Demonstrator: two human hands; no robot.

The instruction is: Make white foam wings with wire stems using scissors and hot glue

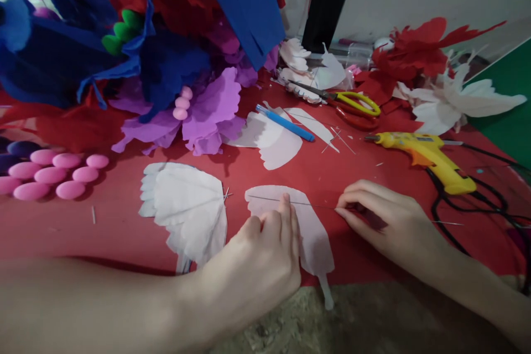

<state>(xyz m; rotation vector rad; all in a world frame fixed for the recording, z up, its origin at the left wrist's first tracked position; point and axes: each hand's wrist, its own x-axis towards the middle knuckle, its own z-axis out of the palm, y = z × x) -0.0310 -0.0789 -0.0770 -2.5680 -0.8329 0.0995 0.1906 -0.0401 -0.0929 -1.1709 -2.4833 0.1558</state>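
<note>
A white wing-shaped cutout [317, 238] with a scalloped end and a narrow tail lies before me, its tail hanging past the red surface's near edge. Across its upper part runs a thin dark wire [265, 198]. My left hand [265, 254] rests on the cutout, fingertips pressing down over the wire; its thumb is mostly hidden. To the right, my right hand [385, 215] is closed in a pinch on the wire's end, just off the cutout. Left of my left hand sits a layered white wing piece [191, 199] with thin wire ends crossing at its right side.
Behind lie more white cutouts [277, 144], a blue pen [286, 123] and yellow-red scissors [352, 105]. A yellow glue gun [427, 155] with a black cord is at right. Purple paper shapes [211, 110], pink oval pieces [50, 174] and blue pieces [244, 5] crowd the left.
</note>
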